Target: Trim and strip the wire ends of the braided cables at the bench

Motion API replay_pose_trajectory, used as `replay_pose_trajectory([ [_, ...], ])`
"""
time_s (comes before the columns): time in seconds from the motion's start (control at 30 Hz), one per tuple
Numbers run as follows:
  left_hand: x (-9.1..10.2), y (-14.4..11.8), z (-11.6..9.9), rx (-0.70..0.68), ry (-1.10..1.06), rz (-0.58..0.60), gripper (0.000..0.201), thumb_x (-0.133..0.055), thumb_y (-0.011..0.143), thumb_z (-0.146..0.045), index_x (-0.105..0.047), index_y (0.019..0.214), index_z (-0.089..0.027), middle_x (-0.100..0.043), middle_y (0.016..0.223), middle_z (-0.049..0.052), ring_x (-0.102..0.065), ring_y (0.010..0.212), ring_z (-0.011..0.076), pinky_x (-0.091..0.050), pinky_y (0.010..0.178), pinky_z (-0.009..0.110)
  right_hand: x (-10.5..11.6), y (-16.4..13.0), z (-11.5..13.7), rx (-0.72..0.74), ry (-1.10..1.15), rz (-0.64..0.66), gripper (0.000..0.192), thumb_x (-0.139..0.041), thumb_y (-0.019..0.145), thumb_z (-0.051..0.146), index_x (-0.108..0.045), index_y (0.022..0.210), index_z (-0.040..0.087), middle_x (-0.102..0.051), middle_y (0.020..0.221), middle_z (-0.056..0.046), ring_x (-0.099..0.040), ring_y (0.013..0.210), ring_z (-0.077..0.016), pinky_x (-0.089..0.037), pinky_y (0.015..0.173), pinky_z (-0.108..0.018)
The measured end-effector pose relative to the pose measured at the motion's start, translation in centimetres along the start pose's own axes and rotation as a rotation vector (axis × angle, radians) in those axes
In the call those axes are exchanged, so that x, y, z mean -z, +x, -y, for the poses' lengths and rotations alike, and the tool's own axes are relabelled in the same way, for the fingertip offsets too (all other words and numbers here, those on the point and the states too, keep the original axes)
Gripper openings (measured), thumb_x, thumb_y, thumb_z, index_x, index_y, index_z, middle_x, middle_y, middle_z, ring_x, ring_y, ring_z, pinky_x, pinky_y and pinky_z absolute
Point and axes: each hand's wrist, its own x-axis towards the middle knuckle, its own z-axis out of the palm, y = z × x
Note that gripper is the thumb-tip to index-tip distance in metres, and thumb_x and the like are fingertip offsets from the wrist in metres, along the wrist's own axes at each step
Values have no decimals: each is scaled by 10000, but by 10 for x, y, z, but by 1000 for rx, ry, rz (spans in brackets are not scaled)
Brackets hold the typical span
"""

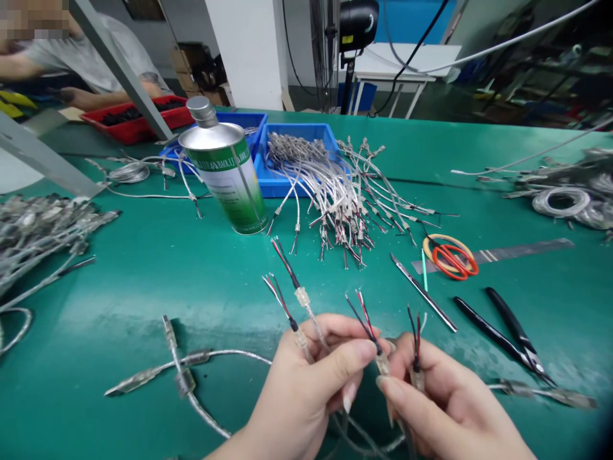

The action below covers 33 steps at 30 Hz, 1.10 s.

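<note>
My left hand point(311, 377) is closed around two clear cables whose stripped ends, with red, black and white wires point(282, 300), stick up past the knuckles. Its thumb and forefinger also pinch the black sleeve of a third cable end point(382, 363). Closed too, my right hand point(435, 402) grips that third cable's clear collar with thumb and forefinger. Another cable end point(417, 377) stands up between its fingers. Below the hands the cables loop together, partly hidden. Cable plugs point(136, 381) lie left of my left hand, and another plug point(569, 397) lies to the right.
A green-and-silver can point(230, 179) stands ahead, beside a blue bin point(282, 186) heaped with cables. Black-handled cutters point(507, 338), a craft knife point(424, 294) and orange scissors point(454, 260) lie to the right. More cables pile up at left point(43, 236). Someone sits behind a red bin point(129, 128).
</note>
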Motion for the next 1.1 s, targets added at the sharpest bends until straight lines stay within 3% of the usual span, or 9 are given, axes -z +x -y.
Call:
replay_pose_trajectory([
  [0.07,0,-1,-1,-9,10,0,169,-778,676,-241,-665,740,-132,-686,703,38,-367,396,4,-222,393,154,2,1,-3,21,-18,8,437,-666,791,558,-459,750,174,-406,624,60,-296,539,-64,-263,502,-196],
  [0.23,0,0,-2,-18,35,22,147,-754,688,-234,-673,736,-121,-607,580,-4,-343,397,11,-226,397,159,5,3,-8,3,-57,62,402,-639,817,550,-462,770,191,-446,657,38,-359,562,-83,-324,515,-202],
  [0.37,1,2,-2,-12,61,19,161,-755,685,-247,-676,736,-116,-646,657,28,-347,407,7,-224,401,161,1,2,-4,5,-11,51,445,-670,786,563,-460,743,172,-404,605,64,-294,513,-54,-260,469,-177],
  [0.5,2,2,-2,-28,70,3,152,-740,702,-242,-649,738,-125,-553,538,-26,-335,400,17,-213,404,167,0,3,-1,-56,25,85,418,-678,794,535,-481,790,167,-390,578,81,-241,455,-26,-184,409,-160],
  [0.6,2,0,-4,-45,61,23,115,-706,735,-224,-635,735,-133,-565,529,-20,-356,416,28,-219,419,171,1,4,-1,-89,61,153,380,-661,815,519,-510,840,171,-388,569,81,-218,425,-19,-166,392,-162],
  [0.73,1,-3,-5,-55,46,59,92,-703,733,-205,-641,728,-137,-575,556,-18,-390,438,33,-241,432,173,4,4,-1,-43,12,217,414,-651,816,533,-499,726,158,-403,587,55,-238,458,-33,-173,409,-183],
  [0.87,-1,-3,-4,-66,66,34,105,-723,730,-223,-660,720,-140,-547,547,-31,-338,420,20,-219,422,172,4,2,-1,5,46,168,386,-673,819,487,-470,729,171,-352,585,74,-194,468,-40,-160,410,-182],
  [1.1,1,-4,-2,-39,47,49,54,-738,724,-195,-715,756,-157,-688,711,30,-363,405,-3,-221,405,155,1,2,-2,-25,84,119,436,-702,788,497,-426,701,172,-320,562,87,-182,458,-29,-149,397,-161],
])
